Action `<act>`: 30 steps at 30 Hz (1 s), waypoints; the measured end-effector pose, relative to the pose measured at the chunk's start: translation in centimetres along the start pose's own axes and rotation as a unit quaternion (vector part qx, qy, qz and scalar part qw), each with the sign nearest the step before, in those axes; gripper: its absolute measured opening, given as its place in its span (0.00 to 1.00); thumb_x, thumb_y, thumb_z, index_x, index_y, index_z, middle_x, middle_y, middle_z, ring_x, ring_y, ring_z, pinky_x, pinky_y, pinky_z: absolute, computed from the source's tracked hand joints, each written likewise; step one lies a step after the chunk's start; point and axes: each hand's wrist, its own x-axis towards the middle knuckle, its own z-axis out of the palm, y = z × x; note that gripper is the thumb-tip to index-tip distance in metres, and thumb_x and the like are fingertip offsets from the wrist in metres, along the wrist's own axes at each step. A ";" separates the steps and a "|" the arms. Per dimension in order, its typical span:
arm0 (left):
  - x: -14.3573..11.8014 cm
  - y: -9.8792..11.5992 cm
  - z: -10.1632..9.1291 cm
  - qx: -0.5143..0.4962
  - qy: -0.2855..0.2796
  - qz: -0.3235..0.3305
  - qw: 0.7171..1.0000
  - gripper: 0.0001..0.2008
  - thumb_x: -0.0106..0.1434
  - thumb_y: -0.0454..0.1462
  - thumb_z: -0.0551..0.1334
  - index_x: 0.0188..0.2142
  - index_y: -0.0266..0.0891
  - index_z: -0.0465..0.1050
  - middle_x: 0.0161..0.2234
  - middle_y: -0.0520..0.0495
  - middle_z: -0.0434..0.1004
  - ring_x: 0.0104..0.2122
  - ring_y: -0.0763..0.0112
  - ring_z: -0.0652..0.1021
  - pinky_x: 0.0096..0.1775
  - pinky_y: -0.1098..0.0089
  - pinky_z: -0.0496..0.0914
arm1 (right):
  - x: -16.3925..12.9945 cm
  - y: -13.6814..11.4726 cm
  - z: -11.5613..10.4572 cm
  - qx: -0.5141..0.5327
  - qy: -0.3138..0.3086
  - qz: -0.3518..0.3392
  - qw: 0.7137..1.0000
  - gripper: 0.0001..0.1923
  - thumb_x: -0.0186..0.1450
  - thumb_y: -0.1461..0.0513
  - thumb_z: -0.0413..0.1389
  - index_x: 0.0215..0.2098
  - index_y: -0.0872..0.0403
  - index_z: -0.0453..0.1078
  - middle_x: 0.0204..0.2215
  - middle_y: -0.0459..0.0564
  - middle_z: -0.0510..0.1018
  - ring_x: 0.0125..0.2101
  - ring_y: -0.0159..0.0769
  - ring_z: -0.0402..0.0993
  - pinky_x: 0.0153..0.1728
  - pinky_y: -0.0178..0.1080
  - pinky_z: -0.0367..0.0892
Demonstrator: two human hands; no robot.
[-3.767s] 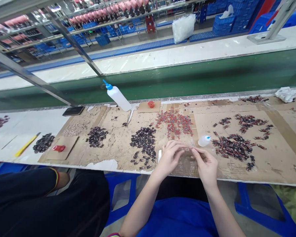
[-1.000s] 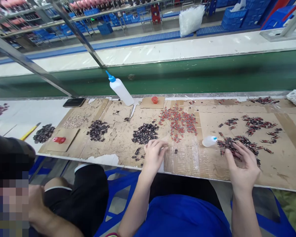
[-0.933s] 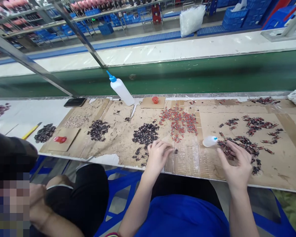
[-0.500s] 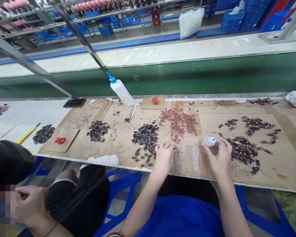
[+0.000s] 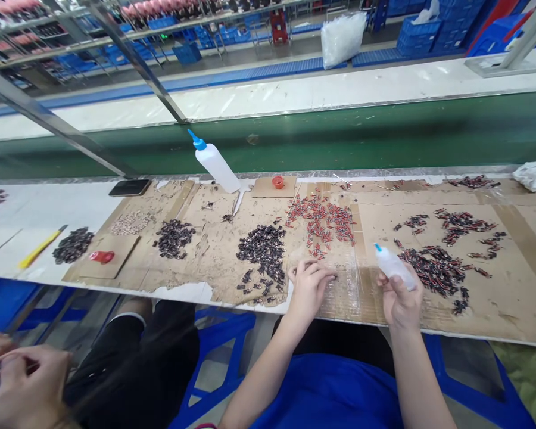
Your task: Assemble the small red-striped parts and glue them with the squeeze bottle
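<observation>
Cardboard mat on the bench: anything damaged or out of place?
Yes. The cardboard mat is torn and peeling along its front edge, with ragged white patches left of the left hand. The big bottle leans tilted instead of standing. The right hand holds the small bottle.

Bright, even overhead light fills the scene, with soft glare on the white strip of the tabletop [image 5: 62, 205] and only faint shadows. Straight rails bow toward the frame edges; the lower left corner shows motion blur.

Translucent smooth plastic small bottle [image 5: 395, 268], torn matt cardboard sheet [image 5: 205, 262], glossy tape strip [image 5: 339, 286]
</observation>
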 end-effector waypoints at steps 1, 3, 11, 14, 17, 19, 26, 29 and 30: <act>0.0 -0.1 0.0 0.017 0.010 -0.008 1.000 0.08 0.62 0.34 0.64 0.35 0.49 0.81 0.39 0.49 0.82 0.51 0.58 0.70 0.52 0.51 0.57 | 0.0 0.0 0.1 0.005 -0.006 0.007 1.000 0.23 0.44 0.49 0.68 0.32 0.53 0.71 0.24 0.44 0.74 0.17 0.27 0.62 0.18 0.33 0.58; -0.1 -0.4 -0.3 0.030 0.015 -0.012 0.999 0.08 0.61 0.33 0.65 0.36 0.50 0.81 0.42 0.49 0.81 0.52 0.57 0.70 0.52 0.50 0.58 | 0.0 0.0 0.2 -0.010 -0.002 0.008 1.000 0.22 0.46 0.48 0.67 0.30 0.54 0.70 0.23 0.46 0.74 0.17 0.27 0.61 0.17 0.33 0.56; 0.0 -0.7 -0.5 0.005 -0.022 0.020 1.000 0.14 0.59 0.29 0.65 0.43 0.48 0.78 0.41 0.49 0.82 0.53 0.59 0.72 0.52 0.54 0.60 | -1.1 0.1 1.1 -0.161 0.044 -0.024 0.986 0.19 0.50 0.49 0.64 0.20 0.55 0.66 0.15 0.43 0.70 0.17 0.30 0.63 0.19 0.34 0.60; 0.1 -0.4 -0.5 -0.008 -0.019 -0.011 1.000 0.15 0.58 0.30 0.65 0.44 0.47 0.78 0.37 0.48 0.83 0.51 0.60 0.74 0.52 0.54 0.61 | -1.4 -0.2 1.1 -0.205 0.025 -0.039 0.978 0.17 0.51 0.51 0.64 0.21 0.55 0.70 0.17 0.46 0.74 0.19 0.34 0.68 0.22 0.36 0.64; 0.2 -0.2 -0.7 -0.025 -0.026 -0.032 0.999 0.15 0.58 0.32 0.65 0.46 0.44 0.76 0.36 0.47 0.84 0.52 0.60 0.73 0.53 0.54 0.60 | -1.5 -0.3 1.2 -0.228 0.000 -0.045 0.973 0.16 0.52 0.51 0.63 0.21 0.55 0.71 0.17 0.47 0.74 0.19 0.34 0.69 0.21 0.36 0.65; 0.2 -0.2 -0.7 -0.029 -0.028 -0.037 0.999 0.15 0.59 0.32 0.65 0.46 0.43 0.76 0.36 0.47 0.84 0.52 0.60 0.73 0.54 0.53 0.59 | -1.6 -0.3 1.2 -0.239 -0.014 -0.047 0.970 0.16 0.53 0.50 0.62 0.21 0.55 0.71 0.16 0.47 0.74 0.18 0.34 0.68 0.21 0.36 0.65; 0.3 0.0 -0.8 -0.028 -0.031 -0.042 0.998 0.14 0.58 0.32 0.66 0.44 0.44 0.76 0.36 0.48 0.84 0.53 0.60 0.72 0.54 0.52 0.59 | -1.6 -0.3 1.6 -0.268 -0.029 -0.054 0.962 0.16 0.54 0.50 0.62 0.21 0.55 0.72 0.16 0.46 0.75 0.18 0.34 0.68 0.21 0.35 0.64; 0.3 0.1 -0.8 -0.023 -0.029 -0.042 0.998 0.12 0.58 0.32 0.66 0.43 0.44 0.77 0.36 0.47 0.84 0.53 0.60 0.73 0.54 0.52 0.59 | -1.6 -0.3 1.7 -0.270 -0.031 -0.059 0.960 0.16 0.54 0.51 0.62 0.21 0.55 0.72 0.17 0.46 0.75 0.18 0.34 0.69 0.21 0.35 0.65; 0.3 0.1 -0.8 -0.021 -0.028 -0.042 0.999 0.11 0.58 0.32 0.66 0.42 0.44 0.78 0.36 0.47 0.84 0.52 0.59 0.73 0.54 0.51 0.58 | -1.6 -0.3 1.7 -0.269 -0.029 -0.060 0.961 0.15 0.54 0.51 0.62 0.21 0.55 0.72 0.17 0.46 0.75 0.18 0.34 0.69 0.21 0.35 0.65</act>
